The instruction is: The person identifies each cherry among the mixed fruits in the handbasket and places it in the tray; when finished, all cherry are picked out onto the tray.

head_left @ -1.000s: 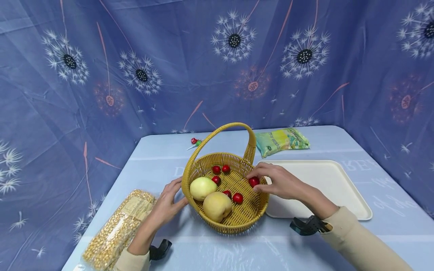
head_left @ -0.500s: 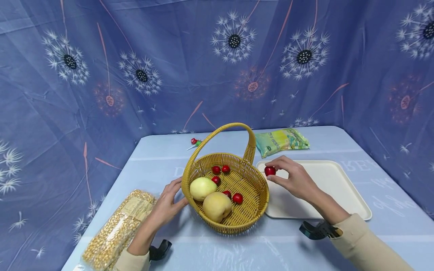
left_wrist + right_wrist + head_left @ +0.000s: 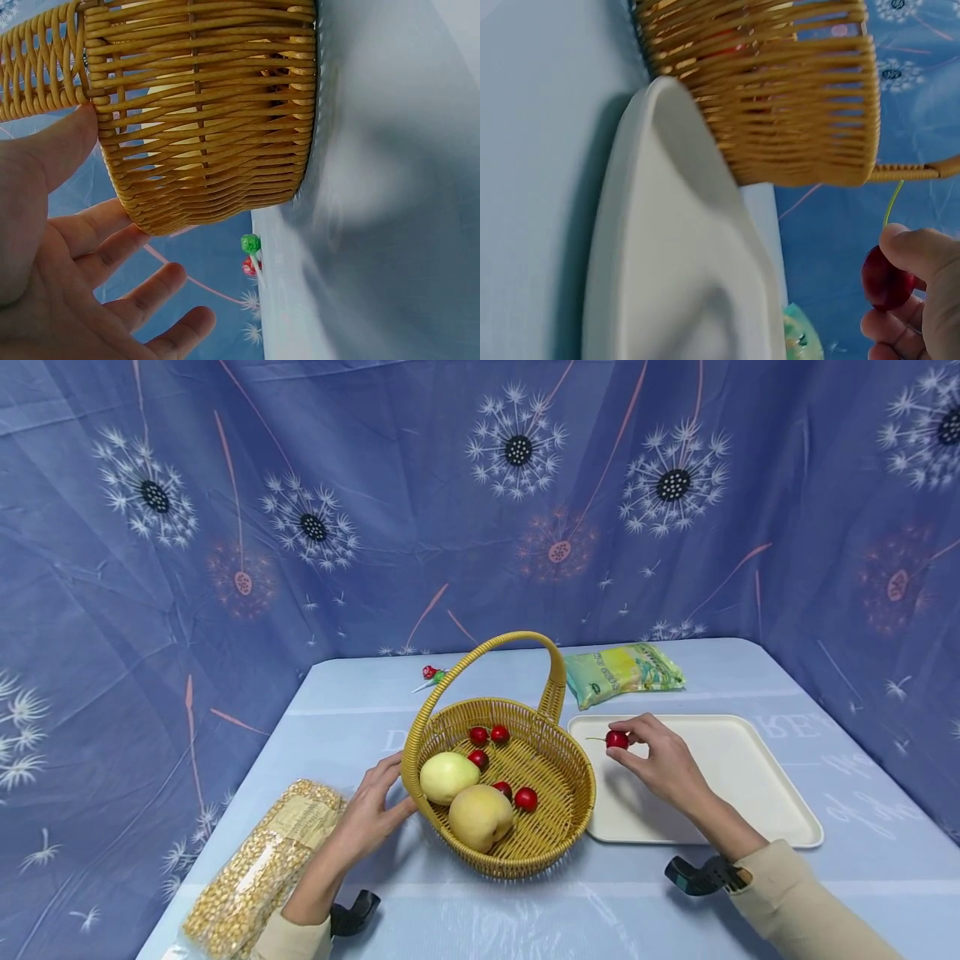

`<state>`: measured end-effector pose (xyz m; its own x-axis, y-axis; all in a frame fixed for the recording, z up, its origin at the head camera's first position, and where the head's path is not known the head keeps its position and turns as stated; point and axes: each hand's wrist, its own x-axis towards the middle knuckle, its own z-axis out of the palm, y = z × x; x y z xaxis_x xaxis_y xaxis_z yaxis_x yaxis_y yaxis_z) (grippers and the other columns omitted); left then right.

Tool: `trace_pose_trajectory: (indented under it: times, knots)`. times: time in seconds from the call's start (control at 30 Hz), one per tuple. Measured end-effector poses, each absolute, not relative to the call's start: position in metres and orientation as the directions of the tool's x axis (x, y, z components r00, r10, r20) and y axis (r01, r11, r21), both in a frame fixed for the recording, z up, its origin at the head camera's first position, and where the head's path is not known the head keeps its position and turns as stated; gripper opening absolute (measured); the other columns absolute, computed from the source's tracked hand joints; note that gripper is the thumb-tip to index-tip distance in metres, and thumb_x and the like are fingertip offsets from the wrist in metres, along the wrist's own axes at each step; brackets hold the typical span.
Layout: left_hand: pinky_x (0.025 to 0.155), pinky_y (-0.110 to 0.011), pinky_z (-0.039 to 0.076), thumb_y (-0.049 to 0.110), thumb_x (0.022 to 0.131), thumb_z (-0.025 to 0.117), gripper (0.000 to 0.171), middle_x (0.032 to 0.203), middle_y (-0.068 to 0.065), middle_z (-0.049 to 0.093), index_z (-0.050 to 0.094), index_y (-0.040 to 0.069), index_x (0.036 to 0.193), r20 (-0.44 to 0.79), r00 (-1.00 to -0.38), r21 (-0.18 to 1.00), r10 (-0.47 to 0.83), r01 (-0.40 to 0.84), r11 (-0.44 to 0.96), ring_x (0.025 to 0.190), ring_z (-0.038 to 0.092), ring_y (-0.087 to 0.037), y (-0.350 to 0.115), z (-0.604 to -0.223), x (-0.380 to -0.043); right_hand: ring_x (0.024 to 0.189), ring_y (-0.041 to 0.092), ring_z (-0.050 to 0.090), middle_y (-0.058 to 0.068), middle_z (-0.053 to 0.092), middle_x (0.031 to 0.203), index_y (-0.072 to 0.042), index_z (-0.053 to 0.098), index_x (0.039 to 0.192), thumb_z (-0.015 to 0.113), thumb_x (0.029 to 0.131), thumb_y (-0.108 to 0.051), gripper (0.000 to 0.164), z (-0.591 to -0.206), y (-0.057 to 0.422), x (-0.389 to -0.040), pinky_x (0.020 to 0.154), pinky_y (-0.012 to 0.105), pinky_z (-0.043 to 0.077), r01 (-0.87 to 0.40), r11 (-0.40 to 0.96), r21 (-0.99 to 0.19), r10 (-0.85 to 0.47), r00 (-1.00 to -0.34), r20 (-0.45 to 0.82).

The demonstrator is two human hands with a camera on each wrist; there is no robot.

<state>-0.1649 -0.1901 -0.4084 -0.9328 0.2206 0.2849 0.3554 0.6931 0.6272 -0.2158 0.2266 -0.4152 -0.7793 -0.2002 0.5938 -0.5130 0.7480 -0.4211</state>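
Between the thumb and fingers of my right hand is a dark red cherry with a green stem, held above the left part of the white tray. The cherry also shows in the right wrist view. My left hand touches the outer left side of the wicker basket with fingers fairly straight; its thumb lies near the handle's base in the left wrist view. Inside the basket are a pale yellow-green fruit, a peach-like yellow fruit and several cherries.
A clear bag of corn kernels lies at the left, beside my left forearm. Behind the tray sits a green and yellow packet. Two lollipops lie at the back, behind the basket. The basket's tall handle arches over it.
My right hand has lifted a cherry out of the basket's right side and moved it rightward over the tray. My left hand and the basket have stayed in place.
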Motion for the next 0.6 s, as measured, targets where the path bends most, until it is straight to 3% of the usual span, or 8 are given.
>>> trace_pose_trajectory:
  times: [0.13,0.6]
  knots:
    - [0.107,-0.062,0.031,0.03,0.083,0.07,0.059,0.145,-0.009,0.044,0.05,0.012,0.136,0.278,-0.935,0.63,0.218,0.349,0.694,0.135,0.036,-0.035,-0.19,-0.409,-0.165,0.079,0.016,0.064,0.002,0.065,0.092,-0.008,0.069,0.105,0.078,0.075,-0.016,0.032,-0.422,0.23,-0.219,0.071,0.034,0.049,-0.471,0.774,-0.424,-0.185,-0.808,0.56]
    - [0.108,-0.062,0.03,0.033,0.084,0.07,0.06,0.147,-0.008,0.042,0.049,0.015,0.138,0.258,-0.943,0.641,0.211,0.331,0.692,0.136,0.035,-0.034,-0.19,-0.409,-0.165,0.078,0.022,0.064,0.009,0.065,0.094,-0.004,0.068,0.107,0.075,0.077,-0.012,0.033,-0.436,0.243,-0.225,0.069,0.037,0.049,-0.341,0.823,-0.453,-0.162,-0.907,0.388]
